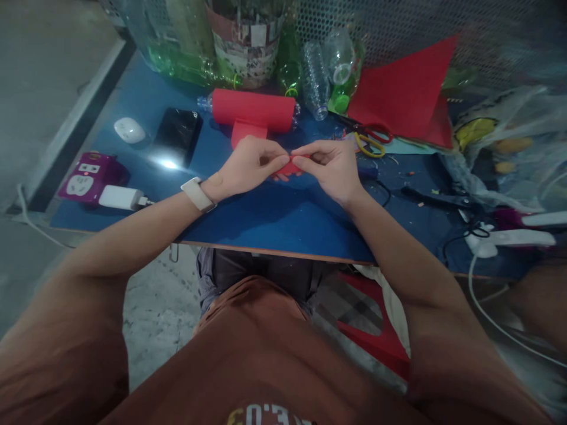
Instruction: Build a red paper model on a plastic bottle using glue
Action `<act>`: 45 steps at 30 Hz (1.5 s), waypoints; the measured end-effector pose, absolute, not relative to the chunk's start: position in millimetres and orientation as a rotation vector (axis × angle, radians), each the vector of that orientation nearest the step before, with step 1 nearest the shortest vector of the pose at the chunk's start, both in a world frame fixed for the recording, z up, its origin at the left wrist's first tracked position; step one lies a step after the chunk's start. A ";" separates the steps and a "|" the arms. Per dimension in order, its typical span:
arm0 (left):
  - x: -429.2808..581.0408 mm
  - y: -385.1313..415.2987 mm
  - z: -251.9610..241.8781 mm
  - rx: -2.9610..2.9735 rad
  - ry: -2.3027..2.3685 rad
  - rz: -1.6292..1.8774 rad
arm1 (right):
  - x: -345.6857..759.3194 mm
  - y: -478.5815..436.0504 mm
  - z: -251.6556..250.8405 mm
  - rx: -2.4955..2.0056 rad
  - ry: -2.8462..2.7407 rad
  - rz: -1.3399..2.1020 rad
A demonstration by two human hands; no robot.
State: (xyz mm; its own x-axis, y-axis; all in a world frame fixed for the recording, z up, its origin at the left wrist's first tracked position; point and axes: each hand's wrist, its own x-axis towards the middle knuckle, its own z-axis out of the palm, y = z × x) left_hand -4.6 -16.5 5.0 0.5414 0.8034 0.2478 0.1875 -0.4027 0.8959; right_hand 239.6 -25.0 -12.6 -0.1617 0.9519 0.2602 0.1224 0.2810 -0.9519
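Note:
Between the fingertips of my two hands is a small red piece [290, 166], partly covered by the fingers. My left hand [254, 163], with a pale band on its wrist, pinches the piece from the left. From the right, my right hand [330, 168] pinches it with thumb and fingers. Just behind my left hand, a clear bottle wrapped in red paper [252, 109] lies on its side on the blue table [274, 221]. A red flap [249, 133] extends from the wrap towards me.
Behind stand green bottles [290, 68] and a large container [250, 50]. Scissors [370, 144] and red sheets [398, 97] lie right. At the left are a black device [177, 136], a white mouse-like object [129, 130] and a purple power adapter [88, 177]. Cables and plastic bags [509, 141] lie far right.

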 end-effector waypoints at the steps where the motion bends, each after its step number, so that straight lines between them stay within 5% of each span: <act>1: -4.5 -17.0 5.6 1.876 0.802 0.876 | 239.7 -25.4 -11.9 -1.035 -1.538 1.042; 45: -7.7 -7.6 -7.5 1.942 0.728 0.850 | 243.8 -35.1 6.3 -1.043 -1.839 0.944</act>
